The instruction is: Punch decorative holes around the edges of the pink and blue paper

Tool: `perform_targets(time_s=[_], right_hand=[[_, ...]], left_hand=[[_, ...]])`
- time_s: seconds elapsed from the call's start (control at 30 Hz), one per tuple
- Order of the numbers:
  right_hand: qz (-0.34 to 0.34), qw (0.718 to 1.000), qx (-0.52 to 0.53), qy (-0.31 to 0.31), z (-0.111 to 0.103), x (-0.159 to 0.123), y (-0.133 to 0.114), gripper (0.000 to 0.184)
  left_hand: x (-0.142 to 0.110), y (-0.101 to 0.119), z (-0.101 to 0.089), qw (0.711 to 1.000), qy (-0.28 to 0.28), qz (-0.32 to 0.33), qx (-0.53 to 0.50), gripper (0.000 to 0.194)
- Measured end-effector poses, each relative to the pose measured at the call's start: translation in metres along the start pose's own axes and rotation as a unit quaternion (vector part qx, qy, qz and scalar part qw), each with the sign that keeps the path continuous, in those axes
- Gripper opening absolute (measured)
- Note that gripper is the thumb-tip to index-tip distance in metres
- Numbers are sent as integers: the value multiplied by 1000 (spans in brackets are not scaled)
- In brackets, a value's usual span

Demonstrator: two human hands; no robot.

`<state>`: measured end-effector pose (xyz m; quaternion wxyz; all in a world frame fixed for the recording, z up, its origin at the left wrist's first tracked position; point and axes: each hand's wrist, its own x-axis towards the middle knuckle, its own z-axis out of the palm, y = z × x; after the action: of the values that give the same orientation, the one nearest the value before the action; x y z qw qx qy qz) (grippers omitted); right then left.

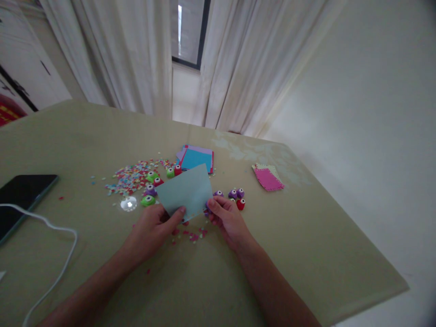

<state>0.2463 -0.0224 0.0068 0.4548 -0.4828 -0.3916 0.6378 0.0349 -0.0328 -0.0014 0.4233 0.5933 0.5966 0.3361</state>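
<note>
My left hand (153, 231) is closed on the lower left edge of a light blue sheet of paper (187, 190), thumb on top. The sheet is tilted above the table. My right hand (228, 218) pinches a small purple paper punch (207, 207) at the sheet's lower right corner; fingers hide most of it. Red and pink paper bits (194, 237) lie below the sheet. Green punches with an eye, such as one at the left (148, 200), stand beside red and purple ones. More purple punches (232, 194) and a red punch (241, 204) stand right of my right hand.
Colourful confetti (132, 177) is scattered at the left, near a clear shiny round thing (128, 204). Behind the sheet lie stacked coloured papers (195, 159); pink scallop-edged pieces (269, 179) lie at the right. A tablet (23, 195) and white cable (64, 263) occupy the left side.
</note>
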Motion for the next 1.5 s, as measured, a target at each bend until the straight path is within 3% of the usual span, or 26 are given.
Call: perform_targets(time_s=[0.47,0.67,0.73,0.8,0.9,0.97,1.07,1.2,1.37,1.5], right_hand=[[-26,1000,-5,15,2,-1,3,46],[-35,999,-33,1,1,1,2,45],[-70,994,-88,14,2,0,2,41],[-143,967,-208,29,3,-3,3,30],[-251,880,-403,24,7,-8,7,16],[-280,828,-487,4,9,-10,11,15],[-293,774,-560,-28,9,-8,20,15],[-316,727,-608,-37,6,-2,29,12],[-323,681,-656,13,3,2,29,26],[-334,661,-671,24,4,1,27,28]], left_hand=[[-2,2,-1,1000,-1,2,-18,47],[-5,10,-8,998,57,-10,-20,51],[-5,11,-10,997,78,-18,-20,54],[-4,11,-11,995,89,-19,-30,54],[-3,9,-12,994,94,-12,-48,54],[-3,7,-12,994,92,-8,-57,54],[-3,6,-12,993,97,1,-63,52],[-1,8,-17,988,139,18,-62,53],[2,16,-26,975,206,30,-76,46],[10,9,-35,956,272,47,-103,46]])
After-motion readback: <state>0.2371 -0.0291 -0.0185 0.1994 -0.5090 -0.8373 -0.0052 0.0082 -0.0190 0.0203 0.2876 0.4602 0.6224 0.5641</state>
